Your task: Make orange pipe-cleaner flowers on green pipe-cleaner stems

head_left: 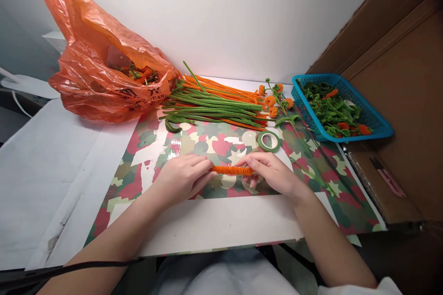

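Between my hands lies an orange coil of pipe cleaner (230,170), held level above the patterned mat (221,145). My left hand (188,174) pinches its left end between thumb and fingers. At the other end, the fingers of my right hand (272,171) are closed on the coil, and its tip is partly hidden there. Just beyond my right hand lies a roll of green tape (269,141). Farther back is a bundle of green pipe cleaners (214,102), with orange pipe cleaners (221,85) behind and under them.
An orange plastic bag (114,73) with flowers inside stands at the back left. A stem with orange pipe-cleaner flowers (272,101) lies right of the bundle. A blue basket (346,138) holds green and orange pieces. A pink-handled cutter (391,182) rests on cardboard at right.
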A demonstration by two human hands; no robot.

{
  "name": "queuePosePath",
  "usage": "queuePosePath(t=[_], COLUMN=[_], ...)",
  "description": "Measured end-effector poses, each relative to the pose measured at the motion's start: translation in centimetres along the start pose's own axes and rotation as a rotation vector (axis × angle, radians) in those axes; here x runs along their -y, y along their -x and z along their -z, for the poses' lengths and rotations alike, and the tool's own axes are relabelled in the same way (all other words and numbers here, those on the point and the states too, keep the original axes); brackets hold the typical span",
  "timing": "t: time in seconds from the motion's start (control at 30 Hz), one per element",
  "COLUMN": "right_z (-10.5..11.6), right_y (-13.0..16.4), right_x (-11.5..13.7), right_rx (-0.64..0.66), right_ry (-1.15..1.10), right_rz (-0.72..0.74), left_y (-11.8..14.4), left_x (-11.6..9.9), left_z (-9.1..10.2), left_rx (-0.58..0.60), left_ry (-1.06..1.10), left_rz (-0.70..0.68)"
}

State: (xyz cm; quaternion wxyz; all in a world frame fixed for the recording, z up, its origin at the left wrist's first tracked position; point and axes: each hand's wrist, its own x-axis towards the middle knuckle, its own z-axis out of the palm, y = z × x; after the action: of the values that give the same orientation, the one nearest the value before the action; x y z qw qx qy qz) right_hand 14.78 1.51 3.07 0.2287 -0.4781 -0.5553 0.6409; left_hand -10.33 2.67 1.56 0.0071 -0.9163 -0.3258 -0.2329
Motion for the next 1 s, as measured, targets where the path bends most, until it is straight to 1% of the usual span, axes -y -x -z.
queuePosePath(t=[0.07, 0.13, 0.2, 0.3, 0.4, 0.5, 0.57, 0.63, 0.73, 0.8, 0.9, 1.0], right_z=[0.1, 0.0, -0.2, -0.4, -0.6, -0.8, -1.1, -1.4, -1.8, -2.1, -2.4, -2.7], right_y=[0.0, 0.1, 0.0, 0.0, -0.1, 0.0, -0.1, -0.2, -0.3, -0.4, -0.4, -0.4], right_x=[0.0, 0.0, -0.1, -0.4, -0.4, -0.1, 0.0, 0.1, 0.1, 0.1, 0.2, 0.2], right_rx=[0.065, 0.116, 0.127, 0.113, 0.169, 0.222, 0.244, 0.258, 0.261, 0.245, 0.176, 0.112], right_ry=[0.009, 0.027, 0.055, 0.069, 0.04, 0.091, 0.138, 0.151, 0.155, 0.203, 0.328, 0.457], right_rz=[-0.043, -0.048, -0.025, 0.002, -0.025, -0.017, 0.01, 0.032, 0.049, 0.079, 0.138, 0.177], left_y=[0.0, 0.0, 0.0, -0.2, -0.3, -0.4, -0.4, -0.4, -0.4, -0.4, -0.2, -0.1], left_x=[0.0, 0.0, 0.0, -0.2, -0.3, -0.5, -0.7, -0.9, -1.3, -1.3, -1.2, -1.1], left_z=[-0.1, -0.2, -0.2, -0.3, -0.3, -0.3, -0.4, -0.5, -0.7, -0.8, -1.0, -1.2], left_rx=[-0.024, -0.037, -0.031, -0.01, -0.035, -0.084, -0.086, -0.064, -0.027, -0.016, 0.0, 0.044], left_ry=[-0.016, -0.03, -0.02, 0.009, -0.01, -0.036, -0.041, -0.035, -0.036, -0.043, -0.008, 0.086], left_rz=[-0.01, -0.011, -0.017, -0.064, -0.119, -0.128, -0.132, -0.148, -0.173, -0.17, -0.134, -0.084])
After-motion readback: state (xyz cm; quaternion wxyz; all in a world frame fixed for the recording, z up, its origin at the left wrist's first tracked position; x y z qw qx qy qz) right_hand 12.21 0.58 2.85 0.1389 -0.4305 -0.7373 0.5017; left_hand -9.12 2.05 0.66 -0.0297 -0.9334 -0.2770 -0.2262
